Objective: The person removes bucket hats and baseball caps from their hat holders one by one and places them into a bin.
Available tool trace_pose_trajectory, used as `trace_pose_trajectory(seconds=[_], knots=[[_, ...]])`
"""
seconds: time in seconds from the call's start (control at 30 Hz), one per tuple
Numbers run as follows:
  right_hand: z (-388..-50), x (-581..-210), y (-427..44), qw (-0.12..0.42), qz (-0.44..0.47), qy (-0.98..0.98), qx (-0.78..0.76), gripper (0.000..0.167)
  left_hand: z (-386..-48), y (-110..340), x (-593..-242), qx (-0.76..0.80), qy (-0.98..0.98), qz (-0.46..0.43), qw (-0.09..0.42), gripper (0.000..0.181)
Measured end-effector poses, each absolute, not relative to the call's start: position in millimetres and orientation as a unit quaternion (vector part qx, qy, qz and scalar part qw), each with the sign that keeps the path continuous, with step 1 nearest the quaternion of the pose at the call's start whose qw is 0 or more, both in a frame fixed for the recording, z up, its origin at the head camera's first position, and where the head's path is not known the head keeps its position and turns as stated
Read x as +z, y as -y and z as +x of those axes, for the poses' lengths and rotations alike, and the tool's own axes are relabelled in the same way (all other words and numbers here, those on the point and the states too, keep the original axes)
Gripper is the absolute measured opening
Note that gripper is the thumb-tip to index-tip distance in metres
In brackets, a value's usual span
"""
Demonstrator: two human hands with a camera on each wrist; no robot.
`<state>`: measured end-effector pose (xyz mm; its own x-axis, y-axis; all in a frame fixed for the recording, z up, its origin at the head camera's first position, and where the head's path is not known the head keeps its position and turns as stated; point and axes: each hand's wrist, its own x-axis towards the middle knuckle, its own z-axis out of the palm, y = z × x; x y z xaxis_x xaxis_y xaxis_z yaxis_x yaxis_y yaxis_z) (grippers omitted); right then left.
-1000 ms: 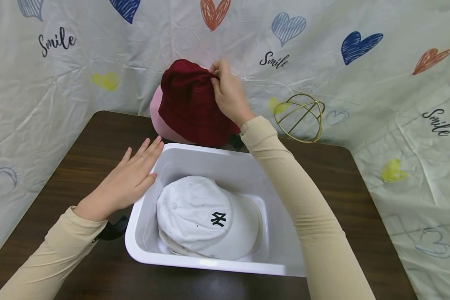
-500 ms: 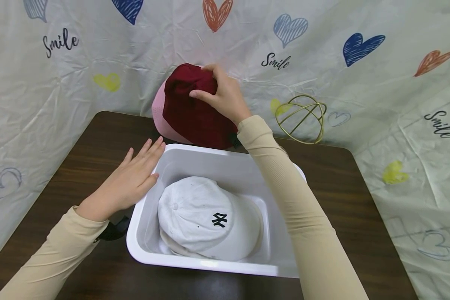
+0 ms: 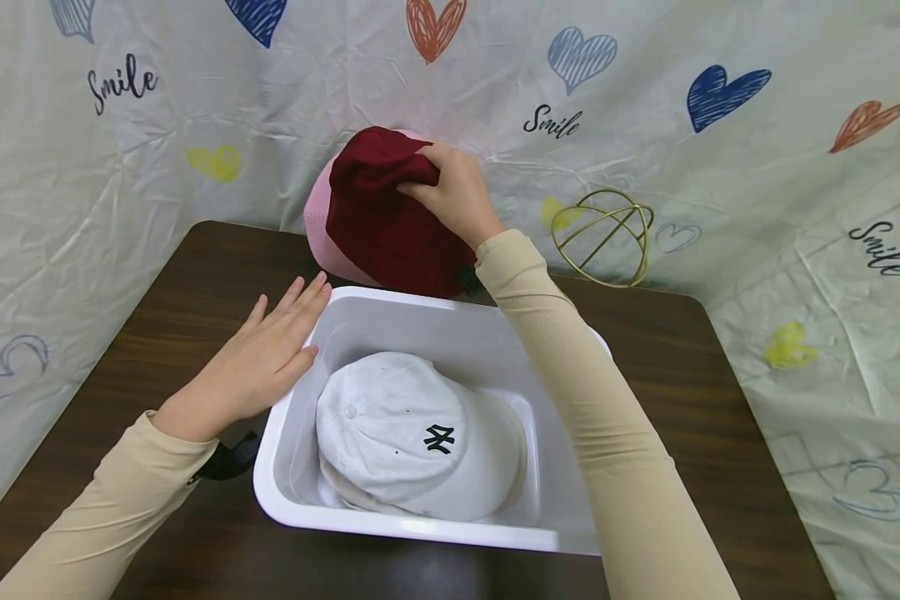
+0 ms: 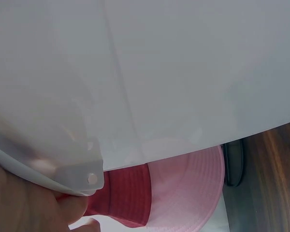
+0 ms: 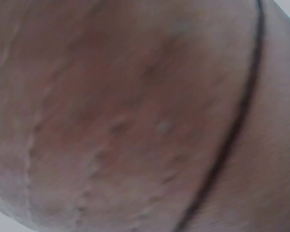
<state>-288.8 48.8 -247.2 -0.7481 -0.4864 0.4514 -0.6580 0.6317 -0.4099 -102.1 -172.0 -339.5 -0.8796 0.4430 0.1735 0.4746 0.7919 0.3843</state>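
The dark-red hat (soft, deeply creased) is pinched by the right hand; the white tub is touched by the left hand, fingers outstretched.

Behind the white tub, passage is blocked by the dark red hat, pinched by the right hand, and the pink hat. The tub's right part is crossed overhead by the right sleeve; its left rim is covered by the left hand. Inside, the white cap must be cleared. Free tabletop is left right of the tub.
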Motion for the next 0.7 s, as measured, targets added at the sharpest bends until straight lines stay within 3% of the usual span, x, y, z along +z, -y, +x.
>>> trace_pose_trajectory(seconds=[0.27, 0.7], knots=[[-287.2, -245.5, -48.4, 0.148, 0.3, 0.896, 0.292, 0.025, -101.9, 171.9, -338.9, -0.213, 0.946, -0.241, 0.035, 0.061], [-284.1, -239.3, -48.6, 0.098, 0.26, 0.907, 0.315, 0.018, -102.2, 171.5, -339.0, -0.214, 0.947, -0.236, 0.032, 0.061]])
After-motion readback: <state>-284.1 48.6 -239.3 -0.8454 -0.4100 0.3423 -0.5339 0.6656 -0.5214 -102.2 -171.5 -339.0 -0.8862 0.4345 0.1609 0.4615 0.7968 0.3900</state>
